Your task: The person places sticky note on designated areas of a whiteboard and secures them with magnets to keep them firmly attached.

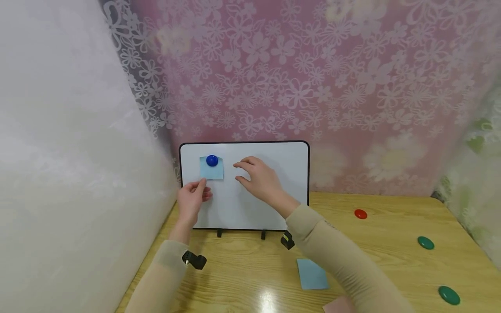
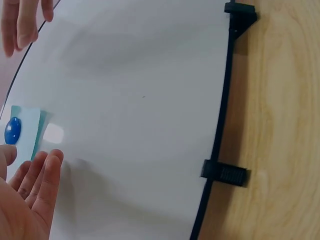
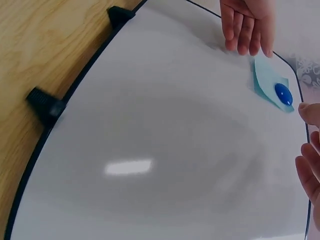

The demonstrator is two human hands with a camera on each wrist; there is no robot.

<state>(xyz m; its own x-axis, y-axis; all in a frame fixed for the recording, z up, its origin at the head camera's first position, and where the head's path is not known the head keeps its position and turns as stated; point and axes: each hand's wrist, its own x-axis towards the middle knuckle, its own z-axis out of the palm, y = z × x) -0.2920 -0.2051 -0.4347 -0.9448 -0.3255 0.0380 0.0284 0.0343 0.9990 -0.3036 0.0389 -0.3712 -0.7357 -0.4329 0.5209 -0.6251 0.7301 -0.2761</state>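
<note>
A light blue sticky note [image 1: 212, 171] lies against the upper left of a white magnetic board [image 1: 250, 208], under a round blue magnet [image 1: 212, 161]. The note's lower edge lifts off the surface in the right wrist view. My left hand [image 1: 192, 201] is at the note's lower left corner, thumb tip close to it and fingers loosely extended. To the right of the note, my right hand [image 1: 260, 179] hovers before the board, thumb and fingers spread apart with nothing between them.
The board stands on black feet [image 1: 263, 234] on a wooden table [image 1: 235, 269]. Another blue sticky note [image 1: 313, 274] and a pink note [image 1: 339, 305] lie near my right forearm. Farther right are a red magnet [image 1: 361, 214] and two green ones [image 1: 425, 242]. A white wall [image 1: 78, 174] borders the left.
</note>
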